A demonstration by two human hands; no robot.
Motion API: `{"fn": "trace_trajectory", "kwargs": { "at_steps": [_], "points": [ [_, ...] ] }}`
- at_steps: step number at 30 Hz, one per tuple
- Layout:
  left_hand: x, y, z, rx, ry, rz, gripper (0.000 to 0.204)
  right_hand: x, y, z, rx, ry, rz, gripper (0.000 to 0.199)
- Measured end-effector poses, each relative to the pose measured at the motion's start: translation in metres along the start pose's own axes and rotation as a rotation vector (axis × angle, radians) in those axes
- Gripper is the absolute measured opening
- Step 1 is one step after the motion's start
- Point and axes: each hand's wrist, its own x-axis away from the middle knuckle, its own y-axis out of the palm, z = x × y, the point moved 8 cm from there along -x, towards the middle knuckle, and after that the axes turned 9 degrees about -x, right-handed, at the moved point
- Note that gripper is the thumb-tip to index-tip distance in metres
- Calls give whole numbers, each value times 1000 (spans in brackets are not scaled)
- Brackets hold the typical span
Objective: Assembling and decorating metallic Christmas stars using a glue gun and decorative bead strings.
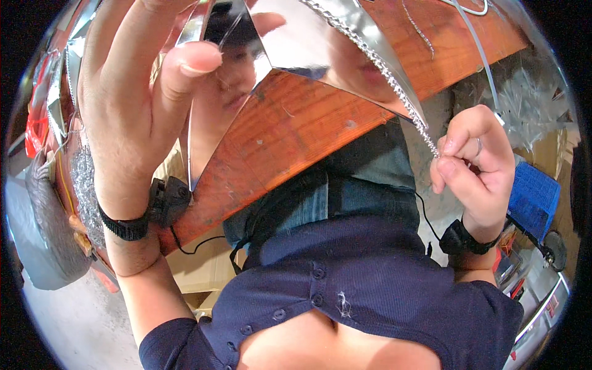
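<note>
I judge the silver beaded trim (394, 92) could snap or peel off the edge if my right hand (475, 160) pulls too hard. Its fingers are pinched shut on the trim's loose end. My left hand (132, 105), fingers closed, grips the shiny silver star (296, 37), raised above the wooden desk (296, 129).

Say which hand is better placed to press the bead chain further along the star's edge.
Probably the right hand: it pinches the bead chain at the tip of the silver star, while the left hand grips the star itself.
</note>
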Motion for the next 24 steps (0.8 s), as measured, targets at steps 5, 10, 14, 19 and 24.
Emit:
{"fn": "trace_trajectory", "kwargs": {
  "at_steps": [5, 10, 14, 19, 24],
  "points": [
    [2, -2, -2, -18, -48, -108, 51, 3, -1, -7, -52, -114, 36, 18],
    [0, 10, 2, -50, -113, -155, 54, 4, -1, -4, -21, -51, 69, 17],
    [-4, -2, 7, 274, -40, 179, 54, 4, -2, -4, -1, -60, 35, 17],
    [-3, 3, 4, 287, -73, 93, 54, 3, -2, -2, -23, -67, 39, 16],
    [-2, 3, 2, 342, -63, 121, 56, 2, -4, 1, 4, -73, 1, 16]
  ]
}}
